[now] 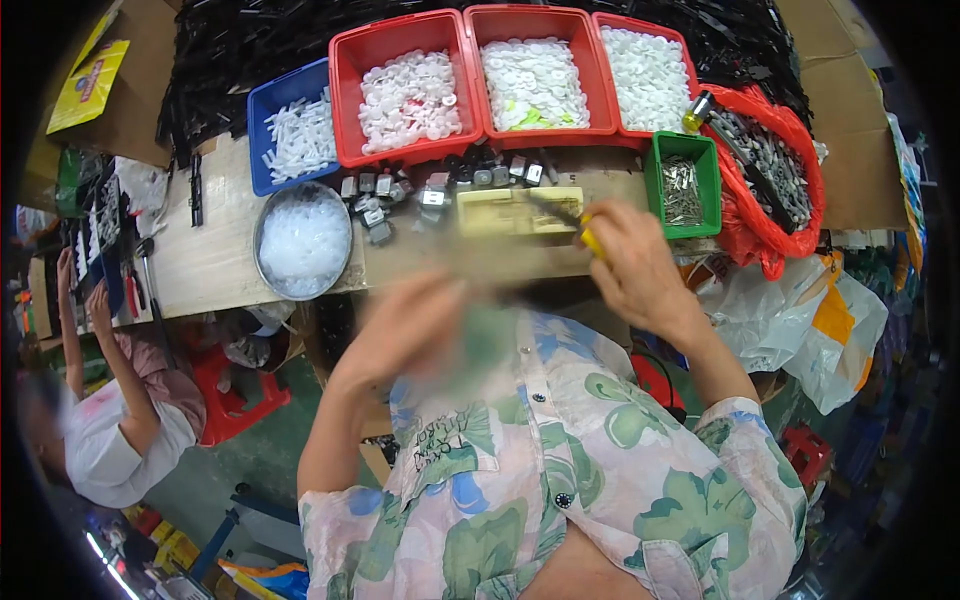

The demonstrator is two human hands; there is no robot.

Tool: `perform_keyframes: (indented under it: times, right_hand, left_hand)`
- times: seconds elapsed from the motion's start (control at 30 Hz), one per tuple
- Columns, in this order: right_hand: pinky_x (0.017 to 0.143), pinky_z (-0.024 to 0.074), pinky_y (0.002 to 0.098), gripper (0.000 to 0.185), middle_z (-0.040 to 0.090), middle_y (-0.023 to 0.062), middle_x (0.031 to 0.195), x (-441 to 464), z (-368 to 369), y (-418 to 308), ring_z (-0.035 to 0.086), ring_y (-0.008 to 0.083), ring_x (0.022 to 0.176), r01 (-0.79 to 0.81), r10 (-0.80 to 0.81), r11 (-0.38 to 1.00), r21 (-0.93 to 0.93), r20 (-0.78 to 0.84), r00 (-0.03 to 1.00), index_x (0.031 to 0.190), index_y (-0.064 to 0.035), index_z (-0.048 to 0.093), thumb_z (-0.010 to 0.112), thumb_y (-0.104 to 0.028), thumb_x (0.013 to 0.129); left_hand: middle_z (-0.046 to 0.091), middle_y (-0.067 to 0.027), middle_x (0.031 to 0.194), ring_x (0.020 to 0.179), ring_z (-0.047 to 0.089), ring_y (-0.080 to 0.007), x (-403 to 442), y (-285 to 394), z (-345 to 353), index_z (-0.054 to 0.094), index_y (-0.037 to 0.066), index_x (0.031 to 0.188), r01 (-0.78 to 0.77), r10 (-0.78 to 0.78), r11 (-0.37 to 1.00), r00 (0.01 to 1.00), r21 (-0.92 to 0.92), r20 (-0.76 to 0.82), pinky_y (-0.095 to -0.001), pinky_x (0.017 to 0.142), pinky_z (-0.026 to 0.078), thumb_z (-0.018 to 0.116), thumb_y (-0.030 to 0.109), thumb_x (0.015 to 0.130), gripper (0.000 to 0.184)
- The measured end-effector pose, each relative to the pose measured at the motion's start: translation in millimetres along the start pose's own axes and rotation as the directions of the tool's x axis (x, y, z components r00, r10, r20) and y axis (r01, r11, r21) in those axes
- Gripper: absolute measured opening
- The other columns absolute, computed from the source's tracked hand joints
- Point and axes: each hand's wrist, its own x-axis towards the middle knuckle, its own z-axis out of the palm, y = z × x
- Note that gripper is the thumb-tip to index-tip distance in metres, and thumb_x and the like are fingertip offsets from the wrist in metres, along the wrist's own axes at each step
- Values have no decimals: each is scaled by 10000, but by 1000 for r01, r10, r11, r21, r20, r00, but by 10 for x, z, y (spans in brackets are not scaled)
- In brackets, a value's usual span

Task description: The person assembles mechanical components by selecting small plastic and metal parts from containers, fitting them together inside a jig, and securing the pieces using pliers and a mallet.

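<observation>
My right hand (637, 268) is closed round a yellow-handled tool (592, 238), whose dark shaft points left over a cream-coloured block (520, 211) on the table. Nearer my body, my left hand (415, 322) is smeared by motion at the table's front edge. Its fingers and anything in them cannot be made out. A blurred greenish shape shows just beside it. Behind and left of the block lie several small grey and black parts (375, 205). A green bin (684, 185) of metal pins stands right of the block.
Red bins (400, 155) of white parts line the back of the table (215, 235). At the left are a blue bin (290, 185) and a round metal bowl (303, 243). A red bag (770, 180) of grey parts sits right. Another person (130, 430) works far left.
</observation>
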Motion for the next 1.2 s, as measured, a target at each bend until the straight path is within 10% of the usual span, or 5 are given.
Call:
perform_keyframes:
  times: [0.2, 0.27, 0.53, 0.67, 1.2]
  right_hand:
    - [835, 434, 456, 129, 573, 138, 1046, -19, 149, 309, 555, 323, 982, -184, 164, 940, -287, -90, 982, 930, -17, 591, 587, -84, 820]
    - [835, 432, 449, 135, 572, 132, 1037, -22, 218, 339, 556, 321, 987, -223, 218, 902, -371, -57, 974, 929, -21, 586, 597, -94, 817]
    - [846, 423, 446, 274, 592, 126, 1096, -14, 259, 308, 555, 312, 1023, -207, 199, 891, -404, -62, 978, 1041, -17, 606, 677, -233, 889]
    - [873, 420, 439, 291, 592, 129, 1131, -27, 225, 279, 553, 314, 1044, -210, 215, 898, -386, -31, 976, 1077, -15, 608, 676, -232, 895]
    - [953, 418, 450, 295, 611, 112, 1174, 201, 81, -62, 590, 313, 1103, 134, -184, 973, -187, -285, 941, 1073, -49, 641, 732, -68, 793]
  left_hand:
    - [698, -169, 863, 792, 698, -267, -719, -792, -495, 649, -36, 1125, 254, 149, 567, 904, 783, -401, -373, 720, 530, 627, 237, 944, 329]
    - [684, -242, 913, 856, 678, -385, -847, -910, -617, 680, -15, 1086, 312, 138, 656, 845, 687, -516, -445, 754, 515, 646, 224, 913, 297]
    - [695, -157, 719, 630, 652, -175, -978, -397, -1815, 726, -33, 857, 406, 340, 759, 418, 508, -842, -341, 604, 489, 675, 285, 917, 328]
    - [699, -156, 880, 772, 673, -319, -618, -441, -2516, 742, 10, 926, 440, 740, 521, 193, 731, -644, -396, 724, 511, 743, 271, 850, 272]
    - [650, -147, 939, 840, 650, -284, -752, -203, -1578, 635, -35, 933, 243, 862, 437, 163, 866, -481, -345, 777, 518, 629, -29, 880, 53]
